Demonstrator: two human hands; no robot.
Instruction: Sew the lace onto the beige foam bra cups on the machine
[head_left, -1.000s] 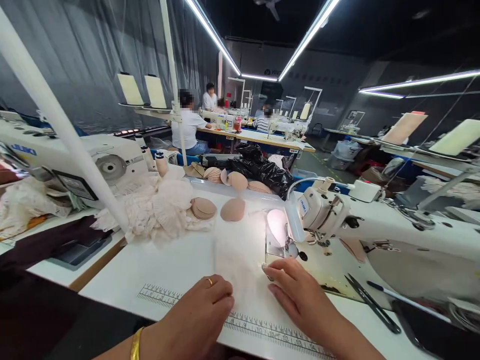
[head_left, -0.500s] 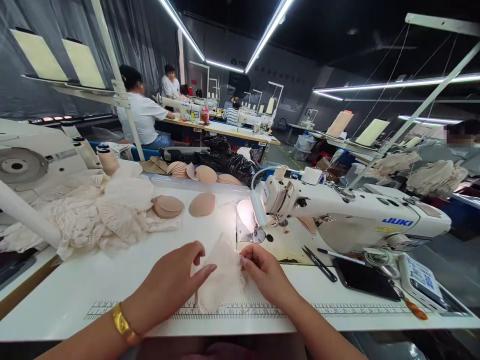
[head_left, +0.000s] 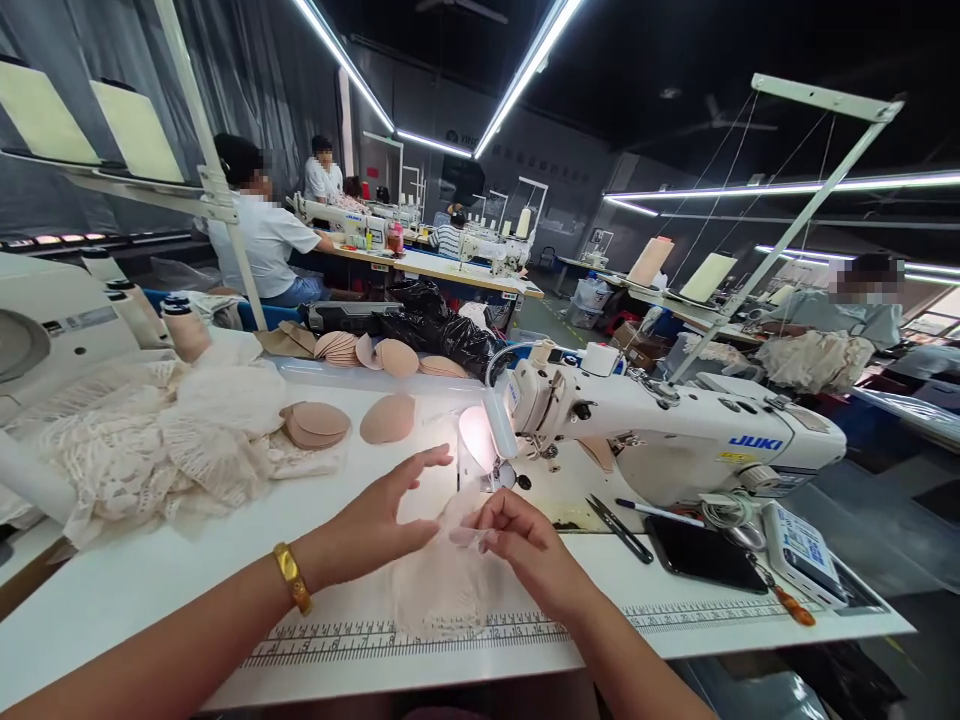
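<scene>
A pale, sheer piece of fabric (head_left: 439, 590) with a lacy edge lies on the white table in front of the sewing machine (head_left: 675, 440). My right hand (head_left: 532, 550) pinches its upper right edge, where a small fold is lifted. Hovering to the left of the fabric, my left hand (head_left: 382, 525) has its thumb and fingers spread and holds nothing. A beige oval pad (head_left: 388, 418) lies just beyond the left hand, with a stack of similar pads (head_left: 316, 425) further left. Another pad (head_left: 475, 436) sits under the lamp, close to the needle.
Lace fabric (head_left: 172, 440) is heaped at the left. Thread snips (head_left: 619, 530), a pen (head_left: 658, 513) and a black phone (head_left: 705, 555) lie right of my right hand. A printed ruler (head_left: 345, 642) runs along the front edge. Co-workers sit at machines behind.
My left hand has lifted and moved up and rightward, its fingers spreading wider. The right hand still pinches the fabric, whose edge is now folded up. The camera view has swung slightly right.
</scene>
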